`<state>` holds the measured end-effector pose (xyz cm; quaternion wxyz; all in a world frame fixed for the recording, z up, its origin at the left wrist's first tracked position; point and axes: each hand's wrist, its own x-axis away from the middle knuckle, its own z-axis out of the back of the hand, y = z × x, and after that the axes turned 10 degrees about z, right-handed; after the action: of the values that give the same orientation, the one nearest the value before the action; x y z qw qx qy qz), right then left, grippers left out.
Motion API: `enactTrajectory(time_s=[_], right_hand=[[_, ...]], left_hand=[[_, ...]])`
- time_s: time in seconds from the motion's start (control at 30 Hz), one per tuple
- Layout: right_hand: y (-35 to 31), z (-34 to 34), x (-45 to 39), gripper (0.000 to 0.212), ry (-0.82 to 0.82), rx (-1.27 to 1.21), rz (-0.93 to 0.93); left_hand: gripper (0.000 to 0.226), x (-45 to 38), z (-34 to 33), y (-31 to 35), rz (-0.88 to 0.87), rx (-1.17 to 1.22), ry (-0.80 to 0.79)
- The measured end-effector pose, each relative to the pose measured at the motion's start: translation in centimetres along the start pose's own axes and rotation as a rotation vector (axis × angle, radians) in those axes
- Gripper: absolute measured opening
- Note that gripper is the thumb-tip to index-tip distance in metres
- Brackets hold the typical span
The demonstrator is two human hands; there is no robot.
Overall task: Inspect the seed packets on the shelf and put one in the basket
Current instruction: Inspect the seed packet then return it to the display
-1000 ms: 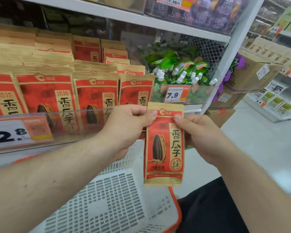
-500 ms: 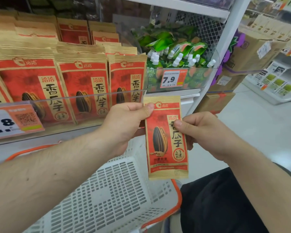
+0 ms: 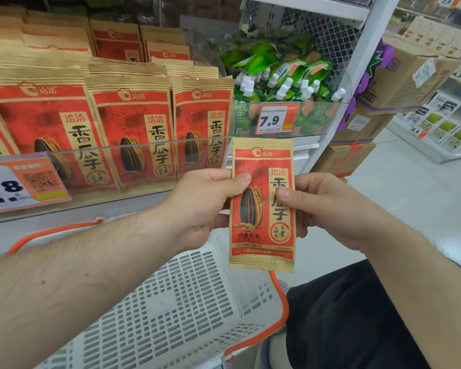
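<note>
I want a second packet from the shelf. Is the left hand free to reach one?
Probably not yet: the left hand pinches the held packet with the right hand; a clear guard fronts the shelf packets.

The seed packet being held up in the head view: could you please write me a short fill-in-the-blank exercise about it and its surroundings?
1. The seed packet is held upright by ____ hands, the left hand and the right hand.
2. Directly below the packet is a white ____ with an orange rim.
3. The price tag in front of the green pouches reads ____.
4. The picture on the packet shows a striped sunflower ____.

Missing words: both; basket; 7.9; seed
</note>
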<state>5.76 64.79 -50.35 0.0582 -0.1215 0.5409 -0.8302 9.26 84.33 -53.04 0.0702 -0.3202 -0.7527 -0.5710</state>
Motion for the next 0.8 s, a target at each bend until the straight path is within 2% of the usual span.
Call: enactTrajectory(time_s=[0.13,0.27,0.47,0.63,0.8], right_hand=[[-0.2,0.1,0.3,0.045,-0.136,0.059,-0.019],[-0.2,0.1,0.3,0.044,-0.152,0.047,-0.005],[-0.1,0.5,0.3,0.059,-0.264,0.050,-0.043],[0.1,0.5,0.4,0.059,-0.253,0.052,-0.031],[-0.2,-0.1,0.4,0.072,-0.282,0.033,-0.026]], left_hand=[[0.021,-0.2,0.0,-0.2,0.028,0.055,0.014],[0.022,-0.3,-0.1,-0.5,0.053,0.077,0.019],[0.030,-0.9,0.2,-1.0,0.077,0.102,0.050],[0.029,-1.2,0.1,-1.2,0.080,0.093,0.060],[0.033,-1.5,0.1,-1.3,0.086,0.119,0.080]])
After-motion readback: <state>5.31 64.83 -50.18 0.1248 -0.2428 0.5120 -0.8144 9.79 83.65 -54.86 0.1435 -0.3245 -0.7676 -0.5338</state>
